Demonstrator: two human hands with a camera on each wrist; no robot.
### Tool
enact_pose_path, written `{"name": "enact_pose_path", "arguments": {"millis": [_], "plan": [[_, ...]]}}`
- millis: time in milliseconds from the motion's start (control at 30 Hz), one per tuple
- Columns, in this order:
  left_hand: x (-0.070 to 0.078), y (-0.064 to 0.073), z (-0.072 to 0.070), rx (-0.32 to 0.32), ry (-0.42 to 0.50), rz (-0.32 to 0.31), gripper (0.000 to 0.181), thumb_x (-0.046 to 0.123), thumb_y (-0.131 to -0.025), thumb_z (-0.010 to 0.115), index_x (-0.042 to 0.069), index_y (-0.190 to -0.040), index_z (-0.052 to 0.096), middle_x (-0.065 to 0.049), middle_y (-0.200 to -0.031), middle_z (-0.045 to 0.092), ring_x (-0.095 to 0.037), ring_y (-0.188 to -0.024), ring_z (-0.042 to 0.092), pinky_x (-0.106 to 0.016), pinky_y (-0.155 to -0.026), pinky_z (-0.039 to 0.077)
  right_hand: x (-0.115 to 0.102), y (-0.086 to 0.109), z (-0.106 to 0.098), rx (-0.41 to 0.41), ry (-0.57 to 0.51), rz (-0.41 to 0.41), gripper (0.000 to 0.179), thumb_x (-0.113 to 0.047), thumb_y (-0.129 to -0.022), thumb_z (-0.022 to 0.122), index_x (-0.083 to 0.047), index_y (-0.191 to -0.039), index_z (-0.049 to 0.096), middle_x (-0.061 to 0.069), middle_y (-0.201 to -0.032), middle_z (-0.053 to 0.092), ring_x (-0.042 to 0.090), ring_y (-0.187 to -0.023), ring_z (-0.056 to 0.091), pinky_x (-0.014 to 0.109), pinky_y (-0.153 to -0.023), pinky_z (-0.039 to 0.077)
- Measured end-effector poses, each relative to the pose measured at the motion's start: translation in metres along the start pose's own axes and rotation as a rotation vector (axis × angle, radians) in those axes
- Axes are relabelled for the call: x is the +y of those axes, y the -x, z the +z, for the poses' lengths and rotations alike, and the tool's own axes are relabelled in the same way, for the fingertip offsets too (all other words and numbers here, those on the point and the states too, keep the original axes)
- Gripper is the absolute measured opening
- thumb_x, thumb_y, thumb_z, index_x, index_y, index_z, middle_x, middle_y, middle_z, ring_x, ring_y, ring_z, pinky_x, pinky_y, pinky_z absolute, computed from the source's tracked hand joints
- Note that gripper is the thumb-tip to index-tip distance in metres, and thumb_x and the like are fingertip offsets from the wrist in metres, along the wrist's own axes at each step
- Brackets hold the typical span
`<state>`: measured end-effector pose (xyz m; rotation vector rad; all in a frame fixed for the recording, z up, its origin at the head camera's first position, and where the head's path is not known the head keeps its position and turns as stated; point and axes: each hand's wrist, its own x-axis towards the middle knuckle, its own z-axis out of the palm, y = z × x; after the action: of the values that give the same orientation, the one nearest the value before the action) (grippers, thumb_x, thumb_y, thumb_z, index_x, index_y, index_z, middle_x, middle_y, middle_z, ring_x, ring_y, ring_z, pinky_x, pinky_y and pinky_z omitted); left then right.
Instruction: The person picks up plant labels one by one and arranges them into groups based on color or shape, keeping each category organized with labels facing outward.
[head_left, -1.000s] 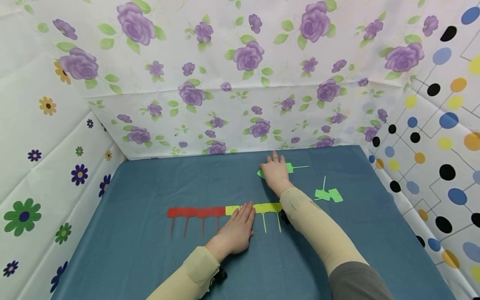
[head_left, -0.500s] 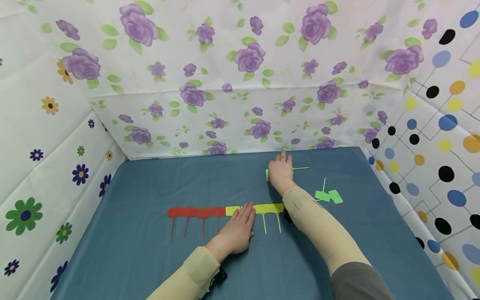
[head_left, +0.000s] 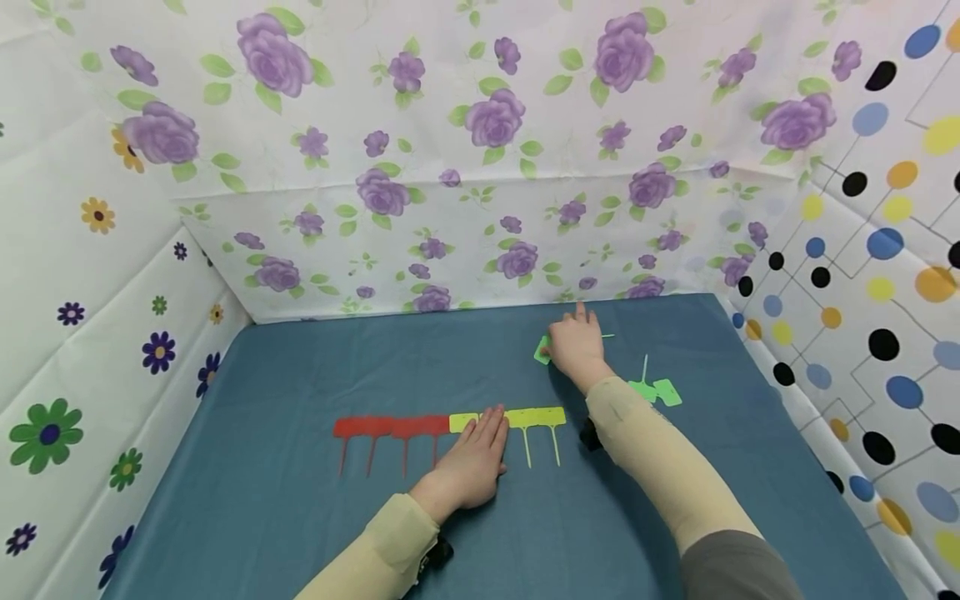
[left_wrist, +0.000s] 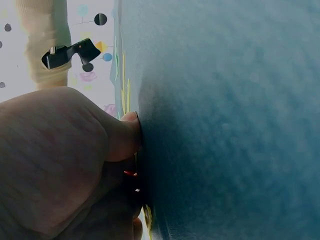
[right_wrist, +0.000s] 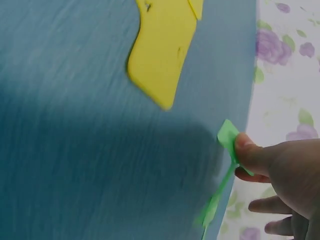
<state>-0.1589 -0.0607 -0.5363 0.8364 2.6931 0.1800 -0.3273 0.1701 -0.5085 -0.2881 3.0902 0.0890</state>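
Note:
Flat cable-tie tags with thin tails form a row on the table: red tags [head_left: 390, 426] at the left, yellow tags [head_left: 535, 417] at the right. My left hand [head_left: 468, 467] rests palm down over the yellow part with straight fingers, hiding some of it. Near the table's back edge, my right hand [head_left: 576, 342] pinches a green cable-tie tag [right_wrist: 228, 135] between thumb and finger. More green [right_wrist: 210, 209] hangs below the pinch in the right wrist view; whether it belongs to a second tag I cannot tell. The left wrist view shows mostly my left hand [left_wrist: 55, 155] and tablecloth.
Overlapping green tags [head_left: 666, 392] lie to the right, partly behind my right forearm. A blue cloth [head_left: 247, 500] covers the table. Patterned sheets stand around it: purple roses [head_left: 495, 117] at the back, dots [head_left: 885, 242] at the right, small flowers [head_left: 48, 433] at the left.
My right hand has shifted right along the back of the table, and the green tag has moved with it. The left hand has stayed on the yellow tags.

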Motion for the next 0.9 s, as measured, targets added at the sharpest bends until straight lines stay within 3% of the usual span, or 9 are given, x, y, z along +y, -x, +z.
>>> {"name": "enact_pose_path", "arguments": {"millis": [167,300,333,467,567,600,800,900], "plan": [[-0.002,0.0,0.002,0.009,0.013,0.002,0.067,0.028,-0.116,0.048,0.002,-0.171,0.02,-0.015,-0.179,0.007,-0.031,-0.165,0.006,-0.048,-0.133,0.013,0.014,0.007,-0.001,0.025,-0.064,-0.01,0.029,-0.041,-0.102,0.076,-0.014,-0.109,0.086,0.02,-0.131,0.071,0.052,-0.153,0.033,0.065,-0.125,0.028],[-0.002,0.001,0.0,0.004,0.002,0.002,0.067,0.028,-0.116,0.049,0.002,-0.171,0.021,-0.016,-0.179,0.009,-0.032,-0.165,0.007,-0.048,-0.133,0.014,0.023,0.011,-0.001,0.037,-0.123,-0.024,0.025,-0.036,-0.102,0.076,-0.014,-0.107,0.085,0.016,-0.122,0.074,0.052,-0.151,0.038,0.065,-0.123,0.032],[-0.002,0.0,0.0,0.007,0.003,0.004,0.067,0.028,-0.116,0.049,0.002,-0.171,0.021,-0.016,-0.179,0.009,-0.032,-0.165,0.007,-0.048,-0.133,0.014,0.025,0.013,-0.002,0.038,-0.149,-0.028,0.024,-0.035,-0.103,0.075,-0.014,-0.107,0.085,0.014,-0.119,0.076,0.049,-0.147,0.045,0.063,-0.123,0.034],[-0.002,-0.001,0.002,0.007,0.023,0.014,0.067,0.027,-0.116,0.048,0.002,-0.171,0.02,-0.016,-0.179,0.007,-0.032,-0.165,0.005,-0.048,-0.133,0.013,0.032,0.02,-0.003,-0.008,-0.35,-0.006,0.027,-0.036,-0.106,0.071,-0.014,-0.116,0.084,0.011,-0.121,0.077,0.04,-0.124,0.066,0.058,-0.102,0.056],[-0.002,-0.002,0.001,0.007,0.035,0.017,0.066,0.028,-0.116,0.048,0.002,-0.171,0.021,-0.016,-0.179,0.008,-0.031,-0.165,0.006,-0.048,-0.133,0.013,0.039,0.029,-0.004,-0.043,-0.529,0.037,0.034,-0.04,-0.108,0.067,-0.014,-0.124,0.081,0.014,-0.134,0.072,0.036,-0.112,0.07,0.054,-0.086,0.06],[-0.001,-0.002,0.0,0.001,0.037,0.017,0.066,0.027,-0.116,0.047,0.002,-0.171,0.02,-0.016,-0.179,0.008,-0.032,-0.165,0.006,-0.048,-0.133,0.013,0.042,0.032,-0.004,-0.045,-0.579,0.043,0.036,-0.041,-0.108,0.065,-0.014,-0.126,0.08,0.015,-0.137,0.071,0.035,-0.11,0.07,0.054,-0.086,0.06],[0.001,0.001,-0.003,-0.01,0.021,0.01,0.067,0.027,-0.116,0.048,0.002,-0.171,0.02,-0.015,-0.179,0.008,-0.032,-0.165,0.006,-0.048,-0.133,0.015,0.057,0.06,-0.004,-0.011,-0.856,0.086,0.046,-0.045,-0.109,0.063,-0.008,-0.132,0.076,0.018,-0.145,0.065,0.042,-0.139,0.055,0.061,-0.109,0.049],[0.003,0.003,-0.006,-0.005,0.012,0.007,0.067,0.027,-0.116,0.049,0.002,-0.171,0.021,-0.015,-0.179,0.008,-0.032,-0.165,0.007,-0.048,-0.133,0.016,0.063,0.079,-0.004,0.018,-0.976,0.133,0.047,-0.047,-0.107,0.066,-0.008,-0.13,0.078,0.016,-0.151,0.062,0.041,-0.146,0.048,0.063,-0.112,0.046]]}}
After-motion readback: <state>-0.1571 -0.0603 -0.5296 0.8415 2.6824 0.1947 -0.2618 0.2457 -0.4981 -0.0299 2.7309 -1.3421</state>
